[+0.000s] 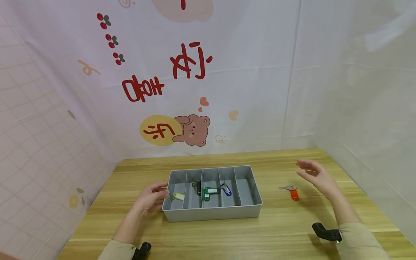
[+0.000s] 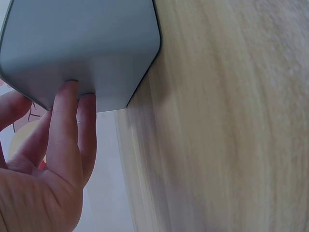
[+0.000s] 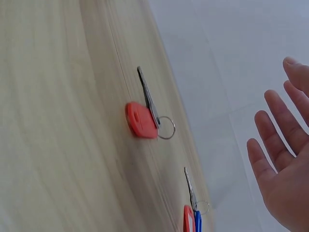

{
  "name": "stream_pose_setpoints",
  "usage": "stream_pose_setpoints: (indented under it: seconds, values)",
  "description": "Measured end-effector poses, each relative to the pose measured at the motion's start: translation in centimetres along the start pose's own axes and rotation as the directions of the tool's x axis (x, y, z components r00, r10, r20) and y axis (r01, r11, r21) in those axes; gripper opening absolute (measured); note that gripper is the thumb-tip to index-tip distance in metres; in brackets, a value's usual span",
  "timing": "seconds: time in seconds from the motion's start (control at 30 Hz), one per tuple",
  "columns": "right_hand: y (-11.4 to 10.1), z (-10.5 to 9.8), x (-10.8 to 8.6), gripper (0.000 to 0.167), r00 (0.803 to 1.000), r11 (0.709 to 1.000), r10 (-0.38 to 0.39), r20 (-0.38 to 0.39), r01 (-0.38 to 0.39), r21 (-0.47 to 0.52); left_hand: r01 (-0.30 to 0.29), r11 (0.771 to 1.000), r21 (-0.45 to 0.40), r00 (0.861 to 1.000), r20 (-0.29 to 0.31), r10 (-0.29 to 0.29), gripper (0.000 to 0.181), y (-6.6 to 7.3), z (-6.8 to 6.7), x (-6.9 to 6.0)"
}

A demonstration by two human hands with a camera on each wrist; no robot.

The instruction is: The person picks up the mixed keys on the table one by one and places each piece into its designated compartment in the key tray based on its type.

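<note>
A grey divided tray (image 1: pixel 212 214) stands on the table. Its compartments hold a yellow-tagged key (image 1: pixel 179 196), a black-tagged key (image 1: pixel 199 188), green key tags (image 1: pixel 212 191) and a blue-tagged key (image 1: pixel 226 189). At the tray's left end, my left hand (image 1: pixel 150 198) pinches the wall, fingertips outside and a digit over the rim. Above the table on the right, my right hand (image 1: pixel 316 177) is raised with relaxed fingers, holding nothing. Left of it lies a key with a red tag (image 1: pixel 294 195). In the right wrist view, a red-tagged key (image 3: pixel 143 121) lies below that hand.
Lower in the right wrist view, another key (image 3: pixel 190 188) lies by a red tag (image 3: pixel 188 220) and a blue tag (image 3: pixel 198 221), both cut off by the frame. A printed white curtain (image 1: pixel 247 83) hangs behind the wooden table (image 1: pixel 201 240) and along its sides.
</note>
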State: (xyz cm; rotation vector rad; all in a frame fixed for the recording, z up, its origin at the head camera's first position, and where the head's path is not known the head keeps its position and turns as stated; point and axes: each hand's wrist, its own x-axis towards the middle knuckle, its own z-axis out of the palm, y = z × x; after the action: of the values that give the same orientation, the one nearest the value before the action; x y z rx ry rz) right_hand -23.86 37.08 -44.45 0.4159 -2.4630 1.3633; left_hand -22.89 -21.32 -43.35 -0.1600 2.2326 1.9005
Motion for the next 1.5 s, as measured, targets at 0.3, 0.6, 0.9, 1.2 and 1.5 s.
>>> stream_pose_setpoints:
  seconds: [0.3, 0.6, 0.9, 1.2, 1.5]
  values:
    - [0.9, -1.4, -0.3, 0.041, 0.999, 0.999, 0.031, -0.019, -0.03, 0.023, 0.011, 1.0, -0.002, 1.0, -0.016, -0.011, 0.052, -0.1, 0.0, 0.0]
    - [2.6, -3.0, -0.6, 0.038, 0.996, 0.996, 0.079, -0.046, -0.077, 0.036, 0.012, 1.0, -0.002, 1.0, -0.015, -0.012, 0.053, 0.0, 0.1, -0.1]
    - [4.1, -4.2, -0.8, 0.041, 0.989, 0.99, 0.136, -0.063, -0.138, -0.019, 0.011, 1.0, 0.001, 1.0, -0.021, -0.011, 0.052, -0.1, 0.1, -0.1]
    - [5.7, -4.7, -1.1, 0.045, 0.98, 0.982, 0.184, -0.073, -0.187, -0.028, 0.009, 1.0, -0.004, 1.0, -0.02, -0.009, 0.053, -0.1, 0.0, 0.0]
    - [6.6, -4.8, -1.7, 0.058, 0.968, 0.957, 0.247, -0.047, -0.251, -0.143, 0.003, 1.0, -0.005, 1.0, -0.009, -0.003, 0.055, 0.1, 0.0, 0.0]
